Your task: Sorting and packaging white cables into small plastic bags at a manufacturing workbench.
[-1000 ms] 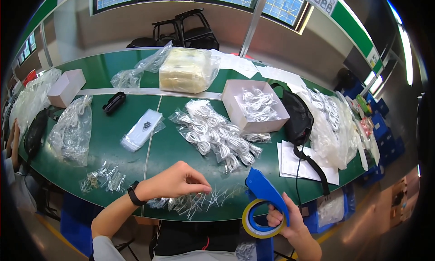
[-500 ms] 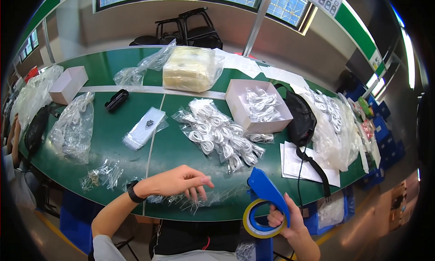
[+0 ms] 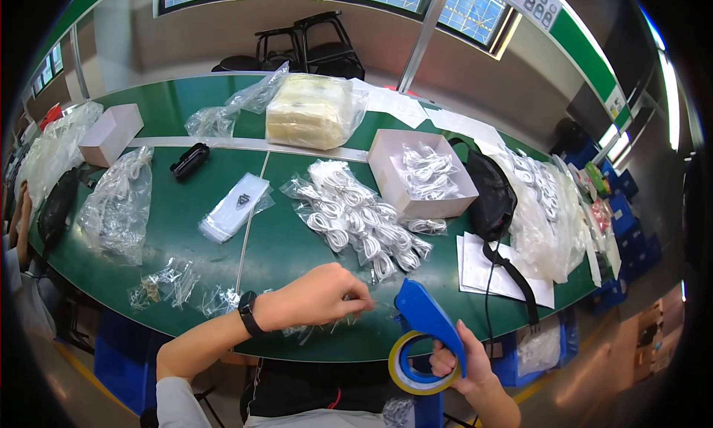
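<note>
My right hand (image 3: 469, 363) grips a blue tape dispenser (image 3: 429, 309), its fingers through the ring that carries a yellowish tape roll (image 3: 396, 365). The dispenser's head points up and left. My left hand (image 3: 319, 297), with a black band on the wrist, is just left of that head, its fingers curled in. Whatever may be between those fingers is hidden. Under the left hand lie thin clear and whitish scraps (image 3: 297, 331). Beyond both hands is a pile of bagged white cables (image 3: 356, 220).
A white box (image 3: 390, 168) holds more cables. Right of it lie a black pouch (image 3: 490, 198) with a strap and white papers (image 3: 483, 268). Flat clear bags (image 3: 236, 209), a black case (image 3: 190, 162) and a wrapped yellowish stack (image 3: 306, 120) also lie on the green table. At far left, another person's hand (image 3: 24, 205) shows.
My left hand has moved right, closer to the dispenser's head, and its fingers have curled in. The dispenser has shifted slightly left in my right hand.
</note>
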The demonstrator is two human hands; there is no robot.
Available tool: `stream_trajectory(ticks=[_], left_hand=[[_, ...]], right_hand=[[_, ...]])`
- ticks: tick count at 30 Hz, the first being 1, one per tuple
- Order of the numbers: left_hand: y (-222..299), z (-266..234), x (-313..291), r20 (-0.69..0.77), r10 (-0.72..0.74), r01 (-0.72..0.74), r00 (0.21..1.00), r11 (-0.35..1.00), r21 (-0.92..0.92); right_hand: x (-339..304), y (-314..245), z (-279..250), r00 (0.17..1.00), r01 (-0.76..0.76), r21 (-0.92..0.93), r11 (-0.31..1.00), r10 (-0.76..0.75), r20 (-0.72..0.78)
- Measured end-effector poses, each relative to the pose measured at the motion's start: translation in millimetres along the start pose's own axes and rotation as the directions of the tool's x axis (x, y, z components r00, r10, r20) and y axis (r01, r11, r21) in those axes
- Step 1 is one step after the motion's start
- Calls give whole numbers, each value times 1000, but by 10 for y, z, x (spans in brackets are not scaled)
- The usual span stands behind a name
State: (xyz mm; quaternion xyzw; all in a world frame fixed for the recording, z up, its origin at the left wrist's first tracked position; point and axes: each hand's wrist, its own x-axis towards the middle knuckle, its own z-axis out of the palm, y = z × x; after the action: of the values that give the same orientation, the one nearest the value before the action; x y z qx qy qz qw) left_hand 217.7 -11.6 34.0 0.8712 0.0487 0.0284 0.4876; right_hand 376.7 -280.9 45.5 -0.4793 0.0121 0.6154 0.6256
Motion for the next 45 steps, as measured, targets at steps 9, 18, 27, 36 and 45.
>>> stream_trajectory(ticks=[9, 18, 27, 36, 45], left_hand=[[-71, 40, -344, -13, 470, -447, 882, 847, 286], [-99, 151, -504, 263, 765, -506, 587, 94, 857], [-165, 100, -588, 255, 766, -492, 590, 92, 866], [-114, -11, -453, 153, 759, -463, 633, 212, 860], [-126, -65, -620, 211, 716, -467, 666, 180, 866]], right_hand=[[-27, -157, -299, 966, -40, -298, 954, 113, 232], [78, -322, -506, 965, -6, -619, 785, 168, 203], [184, -343, -386, 939, 53, -734, 677, 217, 268], [598, -199, -735, 740, -330, -399, 855, 497, 454], [487, -311, -509, 715, -260, -485, 835, 504, 485]])
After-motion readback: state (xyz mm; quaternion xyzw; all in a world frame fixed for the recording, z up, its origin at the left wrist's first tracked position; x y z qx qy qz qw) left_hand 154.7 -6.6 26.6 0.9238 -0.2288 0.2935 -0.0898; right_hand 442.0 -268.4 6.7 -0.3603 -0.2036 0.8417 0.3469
